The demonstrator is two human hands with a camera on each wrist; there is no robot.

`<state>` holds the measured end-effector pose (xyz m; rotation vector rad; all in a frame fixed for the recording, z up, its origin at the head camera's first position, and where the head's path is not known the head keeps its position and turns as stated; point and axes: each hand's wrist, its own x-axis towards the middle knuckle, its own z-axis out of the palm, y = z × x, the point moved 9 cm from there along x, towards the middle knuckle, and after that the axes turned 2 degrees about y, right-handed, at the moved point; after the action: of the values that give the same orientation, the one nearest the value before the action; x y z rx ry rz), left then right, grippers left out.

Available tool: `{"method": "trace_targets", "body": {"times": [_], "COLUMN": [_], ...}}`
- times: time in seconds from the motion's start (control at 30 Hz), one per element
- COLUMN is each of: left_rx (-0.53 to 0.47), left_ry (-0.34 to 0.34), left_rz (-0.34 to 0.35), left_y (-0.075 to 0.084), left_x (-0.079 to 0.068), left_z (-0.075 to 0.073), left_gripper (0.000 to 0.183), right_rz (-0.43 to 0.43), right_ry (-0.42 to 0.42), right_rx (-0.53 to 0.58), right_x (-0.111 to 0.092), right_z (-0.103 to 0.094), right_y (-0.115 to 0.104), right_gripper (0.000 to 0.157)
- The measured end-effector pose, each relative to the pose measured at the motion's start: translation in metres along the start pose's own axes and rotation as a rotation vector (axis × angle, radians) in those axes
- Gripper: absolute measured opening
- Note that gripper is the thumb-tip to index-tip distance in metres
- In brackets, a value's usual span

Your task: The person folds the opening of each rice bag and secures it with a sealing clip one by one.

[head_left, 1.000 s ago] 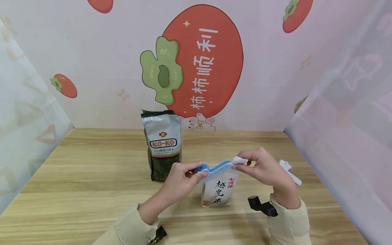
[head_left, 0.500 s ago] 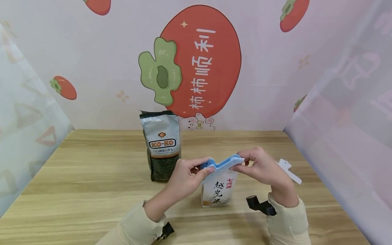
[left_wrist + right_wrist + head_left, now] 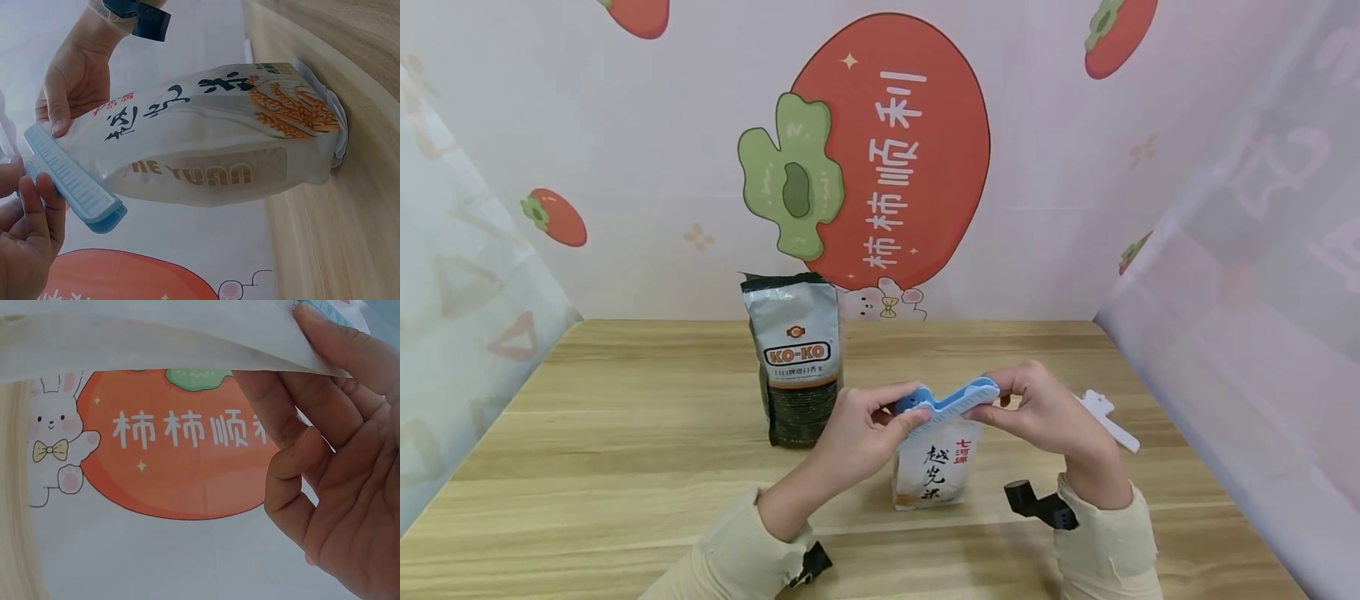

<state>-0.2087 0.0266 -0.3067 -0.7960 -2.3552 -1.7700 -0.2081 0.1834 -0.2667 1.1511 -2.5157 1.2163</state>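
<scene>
Persimmon-printed cloth point(image 3: 1045, 258) backs a wood-grain counter point(image 3: 625, 500), where a white rice bag point(image 3: 934, 468) stands upright just below the centre of the head view. A blue sealing clip point(image 3: 957, 406) spans its top: the left hand point(image 3: 861, 429) pinches one end between thumb and bent fingers, while the right hand point(image 3: 1045, 412) pinches the bag's top corner at the other end. Sealing this bag looks well advanced, the clip being in place across the mouth; whether it has latched I cannot tell. Farther back, the KO-KO rice bag point(image 3: 797, 358) bears no visible clip, and a white clip point(image 3: 1108, 421) lies loose at centre right, so that pair seems undone. Only the left wrist view reveals the side panel's gold "HE YUAN" lettering point(image 3: 212, 173); the right wrist view alone shows the right hand's palm and the fingers behind the film.
</scene>
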Motion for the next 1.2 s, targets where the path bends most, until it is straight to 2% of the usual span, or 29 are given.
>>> {"method": "trace_targets", "body": {"times": [0.3,0.4,0.5,0.63,0.7,0.83,1.0,1.2], "left_rx": [0.006,0.011,0.022,0.042,0.039,0.013,0.007,0.008], "left_ry": [-0.061,-0.074,-0.073,-0.083,-0.1,-0.136,-0.163,-0.183], "left_rz": [0.039,0.031,-0.005,-0.039,-0.035,-0.051,-0.107,-0.15], "left_y": [0.001,0.0,-0.003,-0.007,-0.009,-0.014,-0.026,-0.039], "left_x": [0.003,0.004,0.004,0.004,0.005,0.004,0.002,-0.002], "left_z": [-0.002,-0.002,-0.003,-0.003,-0.002,0.001,0.002,0.001], "left_gripper": [0.028,0.025,0.025,0.028,0.027,0.026,0.028,0.034], "right_rz": [-0.043,-0.053,-0.05,0.008,0.043,0.085,0.109,0.221], "right_ry": [-0.016,-0.022,-0.04,-0.055,-0.065,-0.08,-0.118,-0.175], "right_rx": [0.022,0.029,0.044,0.037,0.011,-0.036,-0.002,0.066], "right_x": [0.002,0.002,0.002,0.001,0.0,-0.006,-0.014,-0.026], "right_z": [0.0,0.001,0.003,0.002,0.002,0.0,0.003,0.013], "right_y": [-0.003,-0.003,-0.001,0.006,0.011,0.02,0.03,0.046], "right_gripper": [0.018,0.018,0.016,0.015,0.016,0.022,0.033,0.04]}}
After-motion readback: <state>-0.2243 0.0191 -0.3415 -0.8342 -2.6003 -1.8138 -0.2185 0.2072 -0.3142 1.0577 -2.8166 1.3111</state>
